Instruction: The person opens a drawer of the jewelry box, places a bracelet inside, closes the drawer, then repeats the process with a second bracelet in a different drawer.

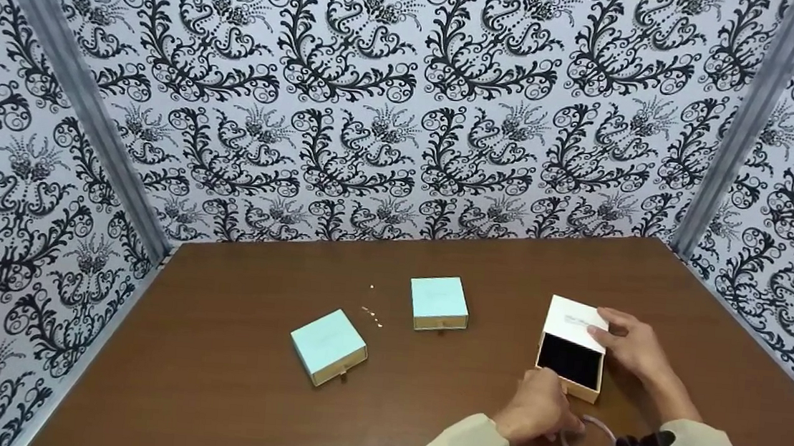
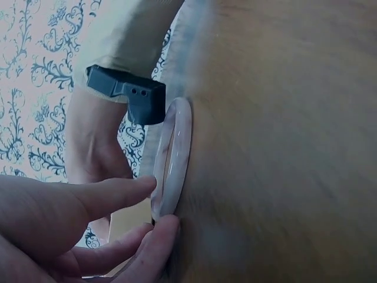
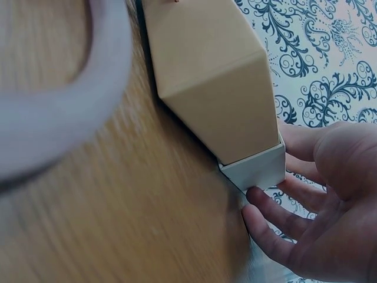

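Observation:
Near the right of the table, a jewelry drawer box has its white sleeve (image 1: 568, 318) slid back over only part of the tan drawer (image 3: 212, 65). Black lining (image 1: 572, 360) shows inside the drawer. My right hand (image 1: 634, 344) holds the sleeve's right side, thumb on top in the head view. Between thumb and fingers, my left hand (image 1: 539, 404) pinches a pale lilac bangle (image 2: 179, 153) by its edge, just in front of the drawer. A blurred part of that bangle also fills the upper left of the right wrist view.
Two closed pale turquoise drawer boxes stand on the brown table (image 1: 225, 380), one at the middle (image 1: 439, 298) and one further left (image 1: 329, 343). Several small light bits (image 1: 371, 314) lie between them. Patterned cloth walls (image 1: 378, 106) enclose the back and sides.

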Demonstrator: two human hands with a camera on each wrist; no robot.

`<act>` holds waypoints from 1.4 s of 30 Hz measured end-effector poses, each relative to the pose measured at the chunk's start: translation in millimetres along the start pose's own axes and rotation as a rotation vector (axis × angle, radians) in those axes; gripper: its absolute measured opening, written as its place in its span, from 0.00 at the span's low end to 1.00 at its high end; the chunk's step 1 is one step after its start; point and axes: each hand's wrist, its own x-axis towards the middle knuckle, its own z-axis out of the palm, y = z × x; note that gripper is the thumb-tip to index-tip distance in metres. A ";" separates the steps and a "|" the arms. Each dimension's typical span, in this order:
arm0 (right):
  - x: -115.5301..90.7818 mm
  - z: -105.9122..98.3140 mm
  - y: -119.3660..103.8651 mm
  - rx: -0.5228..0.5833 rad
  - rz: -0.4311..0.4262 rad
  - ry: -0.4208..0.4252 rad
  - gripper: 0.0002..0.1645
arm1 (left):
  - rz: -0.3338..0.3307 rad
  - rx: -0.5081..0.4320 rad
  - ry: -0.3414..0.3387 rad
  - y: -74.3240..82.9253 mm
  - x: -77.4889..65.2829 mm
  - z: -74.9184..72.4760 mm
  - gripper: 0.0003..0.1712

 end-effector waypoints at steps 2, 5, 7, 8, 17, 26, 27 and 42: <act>0.1 -0.2 -0.2 -0.001 -0.006 0.002 0.39 | 0.010 -0.001 0.001 0.5 0.0 0.5 0.19; -0.3 -0.7 -0.8 0.004 -0.009 -0.004 0.38 | 0.023 -0.023 -0.005 0.2 -0.2 0.3 0.15; -0.5 -0.8 -1.8 0.010 -0.009 -0.009 0.38 | 0.038 -0.032 -0.008 -0.5 -0.2 -0.2 0.13; -0.4 -0.9 -2.3 0.015 -0.008 -0.012 0.38 | 0.049 -0.032 -0.008 -0.8 -0.2 -0.4 0.12; 0.2 -0.1 -3.1 0.019 0.002 -0.006 0.39 | 0.084 0.029 0.024 -2.9 -0.2 -1.6 0.15; 0.4 0.0 -3.4 0.016 -0.009 0.004 0.38 | 0.087 -0.038 0.013 -8.5 0.6 -5.5 0.13; 0.3 -0.1 -3.4 0.019 -0.007 0.005 0.38 | 0.086 -0.049 0.009 -9.1 0.9 -5.9 0.13; 0.6 0.2 -1.8 -0.036 -0.012 0.021 0.37 | 0.046 -0.056 0.023 -11.7 8.7 -25.5 0.12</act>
